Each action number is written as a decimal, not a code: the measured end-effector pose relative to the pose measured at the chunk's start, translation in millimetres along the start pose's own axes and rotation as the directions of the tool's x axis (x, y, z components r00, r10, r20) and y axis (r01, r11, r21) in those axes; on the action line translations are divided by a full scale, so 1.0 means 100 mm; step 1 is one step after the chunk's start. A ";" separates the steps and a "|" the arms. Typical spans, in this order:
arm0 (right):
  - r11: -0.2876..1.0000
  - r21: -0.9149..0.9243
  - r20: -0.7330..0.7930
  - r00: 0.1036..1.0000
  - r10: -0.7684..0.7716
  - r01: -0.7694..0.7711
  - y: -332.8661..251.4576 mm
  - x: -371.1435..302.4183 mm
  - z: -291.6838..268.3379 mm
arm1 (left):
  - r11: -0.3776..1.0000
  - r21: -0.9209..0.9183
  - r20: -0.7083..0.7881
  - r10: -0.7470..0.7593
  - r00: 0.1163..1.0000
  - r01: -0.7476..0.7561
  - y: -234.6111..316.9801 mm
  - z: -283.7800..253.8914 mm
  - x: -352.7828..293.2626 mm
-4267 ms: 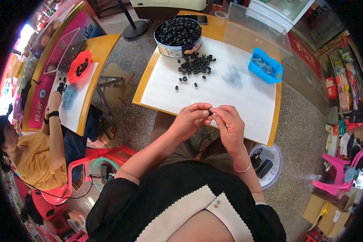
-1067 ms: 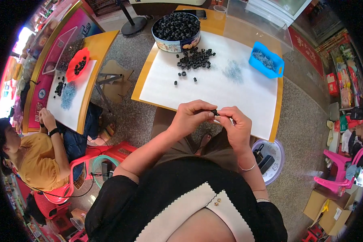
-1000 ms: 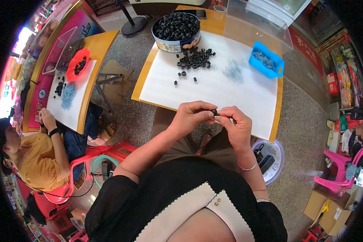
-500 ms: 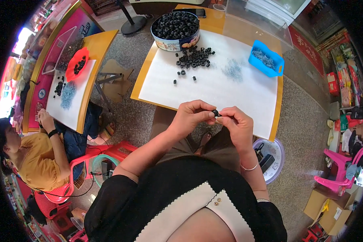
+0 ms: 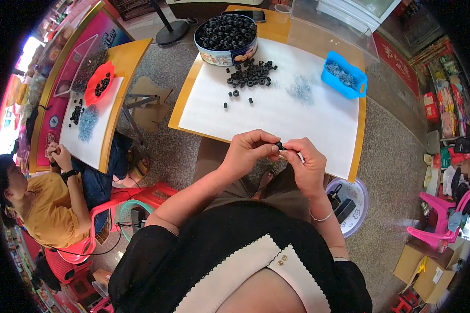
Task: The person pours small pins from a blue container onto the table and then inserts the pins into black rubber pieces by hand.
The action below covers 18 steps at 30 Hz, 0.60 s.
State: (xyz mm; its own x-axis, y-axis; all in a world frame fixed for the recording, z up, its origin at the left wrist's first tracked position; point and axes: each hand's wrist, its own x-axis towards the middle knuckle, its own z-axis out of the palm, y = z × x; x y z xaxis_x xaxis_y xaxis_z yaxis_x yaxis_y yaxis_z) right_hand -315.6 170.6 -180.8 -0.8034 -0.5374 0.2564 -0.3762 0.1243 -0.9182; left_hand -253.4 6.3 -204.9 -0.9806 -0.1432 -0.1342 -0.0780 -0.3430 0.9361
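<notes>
In front of my body, just off the table's near edge, my left hand (image 5: 249,150) pinches a small round black part (image 5: 279,145) between thumb and fingertips. My right hand (image 5: 306,163) is closed in a pinch against the part's right side; whatever lies between its fingertips is too small and covered to make out. Loose black parts of the same look form a heap (image 5: 249,76) on the white sheet (image 5: 235,117). A round tin (image 5: 227,55) behind the heap is full of them. To the right lies a scatter of tiny pale-blue pieces (image 5: 301,89).
A blue plastic basket (image 5: 361,93) holds more tiny blue pieces at the back right. Below the table's right corner stands a pale basin (image 5: 361,208). On the left, a person in a yellow top (image 5: 52,208) works at another table (image 5: 121,70) with a red dish (image 5: 92,89).
My hands stay together on the black part, with only a slight shift of the right hand's fingers. The person at the left has moved their hands a little.
</notes>
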 end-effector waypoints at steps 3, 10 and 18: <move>0.995 -0.055 -0.009 0.997 -0.081 0.080 0.06 -0.02 0.01 | 0.998 0.050 0.026 0.047 0.999 -0.048 -0.03 -0.02 0.01; 0.996 -0.010 -0.051 0.995 -0.084 0.083 0.03 -0.08 0.04 | 0.999 0.018 0.070 0.034 0.997 -0.035 -0.04 -0.03 0.00; 0.995 0.067 0.018 0.997 -0.070 0.069 0.06 -0.10 -0.03 | 0.992 -0.125 0.091 0.040 0.995 -0.028 0.00 0.02 -0.01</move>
State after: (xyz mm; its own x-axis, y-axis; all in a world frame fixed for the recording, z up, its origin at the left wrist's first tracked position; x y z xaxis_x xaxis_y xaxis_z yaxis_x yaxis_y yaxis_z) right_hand -311.1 178.9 -188.4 -0.7665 -0.5601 0.3145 -0.3985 0.0306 -0.9167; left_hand -252.4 8.1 -204.4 -0.9952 -0.0719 -0.0667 -0.0271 -0.4518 0.8917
